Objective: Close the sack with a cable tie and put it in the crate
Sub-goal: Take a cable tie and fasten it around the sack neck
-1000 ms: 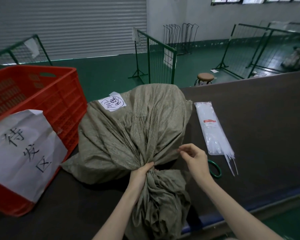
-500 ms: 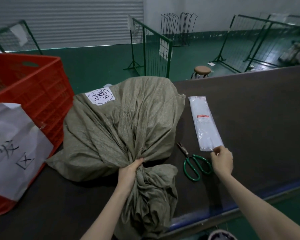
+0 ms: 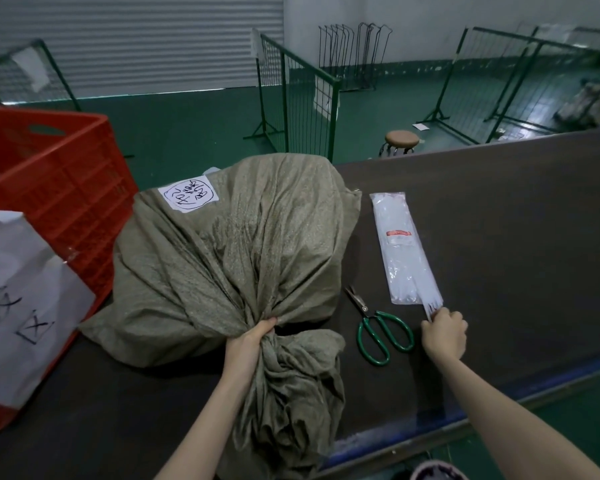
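Note:
A full olive woven sack [image 3: 236, 251] with a white handwritten label lies on the dark table [image 3: 499, 209]. My left hand [image 3: 250, 341] is clenched around its gathered neck, and the loose mouth hangs over the near edge. To the right lies a clear packet of white cable ties [image 3: 400, 247]. My right hand [image 3: 444, 332] pinches the tie ends [image 3: 432, 301] that stick out of the packet's near end. The red plastic crate [image 3: 49, 174] stands at the left, with a white paper sign on its front.
Green-handled scissors [image 3: 378, 327] lie between the sack and my right hand. Beyond the table are green mesh fence panels [image 3: 298, 98], a round stool [image 3: 401, 138] and a green floor. The table's near edge has a blue strip [image 3: 499, 393].
My right hand left the sack neck, went right to the packet's near end and now grips tie ends, drawn slightly out. The left hand kept its hold. The view shifted left.

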A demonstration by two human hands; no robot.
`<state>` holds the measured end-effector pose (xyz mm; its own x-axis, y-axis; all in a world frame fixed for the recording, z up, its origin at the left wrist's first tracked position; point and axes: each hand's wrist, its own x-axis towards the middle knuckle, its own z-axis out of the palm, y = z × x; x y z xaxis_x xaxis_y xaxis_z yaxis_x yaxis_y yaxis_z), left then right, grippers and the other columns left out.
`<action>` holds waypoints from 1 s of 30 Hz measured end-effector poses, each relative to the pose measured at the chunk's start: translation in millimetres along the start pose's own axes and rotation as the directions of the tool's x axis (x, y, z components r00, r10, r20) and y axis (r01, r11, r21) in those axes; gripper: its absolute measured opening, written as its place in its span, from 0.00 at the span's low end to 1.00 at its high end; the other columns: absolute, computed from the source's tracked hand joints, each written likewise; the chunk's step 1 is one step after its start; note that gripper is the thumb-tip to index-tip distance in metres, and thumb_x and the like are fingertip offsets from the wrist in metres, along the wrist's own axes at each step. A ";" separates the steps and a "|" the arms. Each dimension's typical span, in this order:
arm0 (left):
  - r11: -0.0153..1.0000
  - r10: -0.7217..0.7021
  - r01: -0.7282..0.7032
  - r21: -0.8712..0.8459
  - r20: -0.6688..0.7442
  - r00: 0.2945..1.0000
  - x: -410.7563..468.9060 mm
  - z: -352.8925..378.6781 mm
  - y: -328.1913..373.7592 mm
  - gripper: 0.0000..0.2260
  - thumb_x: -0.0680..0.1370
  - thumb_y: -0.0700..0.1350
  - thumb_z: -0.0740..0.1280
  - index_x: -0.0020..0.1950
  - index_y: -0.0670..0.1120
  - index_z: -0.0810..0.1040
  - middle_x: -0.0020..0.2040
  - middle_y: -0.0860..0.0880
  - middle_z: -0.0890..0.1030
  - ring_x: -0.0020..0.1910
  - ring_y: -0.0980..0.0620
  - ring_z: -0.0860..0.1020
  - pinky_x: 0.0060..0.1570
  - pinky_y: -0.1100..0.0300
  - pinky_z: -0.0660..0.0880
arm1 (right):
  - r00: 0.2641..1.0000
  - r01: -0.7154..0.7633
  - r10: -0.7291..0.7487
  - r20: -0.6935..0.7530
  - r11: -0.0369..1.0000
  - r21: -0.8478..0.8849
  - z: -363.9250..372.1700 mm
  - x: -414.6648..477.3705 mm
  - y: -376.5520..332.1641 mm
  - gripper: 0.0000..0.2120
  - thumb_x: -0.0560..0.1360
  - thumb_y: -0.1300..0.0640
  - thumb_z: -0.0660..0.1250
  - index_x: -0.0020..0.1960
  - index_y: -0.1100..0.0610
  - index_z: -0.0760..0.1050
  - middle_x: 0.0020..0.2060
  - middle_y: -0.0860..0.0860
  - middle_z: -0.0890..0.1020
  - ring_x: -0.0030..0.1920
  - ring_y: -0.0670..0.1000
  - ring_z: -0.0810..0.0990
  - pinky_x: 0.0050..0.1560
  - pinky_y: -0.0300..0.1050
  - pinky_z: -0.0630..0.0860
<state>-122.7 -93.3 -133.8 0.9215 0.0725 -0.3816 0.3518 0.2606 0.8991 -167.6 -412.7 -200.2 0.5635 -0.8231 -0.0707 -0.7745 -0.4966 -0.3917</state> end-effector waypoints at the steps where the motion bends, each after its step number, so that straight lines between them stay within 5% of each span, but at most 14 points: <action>1: 1.000 0.000 0.000 -0.001 0.002 1.000 -0.3 0.1 0.6 0.13 0.69 0.36 0.73 0.51 0.47 0.80 0.57 0.47 0.81 0.58 0.49 0.77 0.64 0.56 0.69 | 1.000 -0.002 0.002 0.006 1.000 -0.011 -0.5 -0.3 0.4 0.14 0.74 0.61 0.66 0.56 0.68 0.74 0.56 0.66 0.73 0.59 0.66 0.70 0.57 0.57 0.71; 8: 0.999 -0.024 0.024 -0.044 0.019 1.000 -2.8 1.7 4.6 0.14 0.70 0.34 0.72 0.53 0.46 0.78 0.55 0.48 0.80 0.54 0.49 0.77 0.58 0.59 0.69 | 0.996 -0.061 0.062 0.065 0.998 -0.023 -5.1 -2.4 0.9 0.14 0.76 0.61 0.62 0.59 0.68 0.74 0.59 0.66 0.73 0.61 0.65 0.71 0.56 0.57 0.72; 18: 0.991 -0.112 0.115 -0.065 0.036 0.993 -2.6 -1.2 3.5 0.14 0.70 0.35 0.72 0.54 0.43 0.80 0.55 0.45 0.82 0.55 0.47 0.79 0.64 0.51 0.71 | 0.990 -0.006 0.011 0.143 0.999 -0.039 -14.4 -10.5 0.6 0.13 0.76 0.64 0.63 0.58 0.68 0.69 0.58 0.67 0.76 0.60 0.66 0.75 0.53 0.55 0.74; 24: 0.973 -0.216 0.220 -0.070 0.065 0.974 1.6 -6.2 0.6 0.22 0.64 0.41 0.76 0.58 0.40 0.81 0.54 0.44 0.84 0.54 0.44 0.81 0.64 0.45 0.72 | 0.987 -0.002 0.015 0.162 0.997 -0.083 -18.5 -11.9 -1.9 0.14 0.76 0.61 0.63 0.59 0.68 0.72 0.59 0.65 0.75 0.61 0.65 0.74 0.54 0.53 0.74; 30: 0.970 -0.222 0.230 -0.082 0.102 0.970 1.0 -4.4 1.8 0.17 0.67 0.39 0.74 0.56 0.40 0.82 0.54 0.43 0.84 0.55 0.44 0.81 0.63 0.45 0.73 | 0.994 0.001 0.010 0.112 0.994 -0.105 -19.9 -14.0 -2.4 0.15 0.78 0.60 0.60 0.61 0.67 0.72 0.61 0.64 0.72 0.63 0.65 0.71 0.55 0.55 0.73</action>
<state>-121.8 -88.6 -133.5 0.8324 -0.0854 -0.5476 0.5398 0.3486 0.7663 -179.4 -405.4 -180.1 0.5840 -0.7923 -0.1766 -0.7996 -0.5241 -0.2931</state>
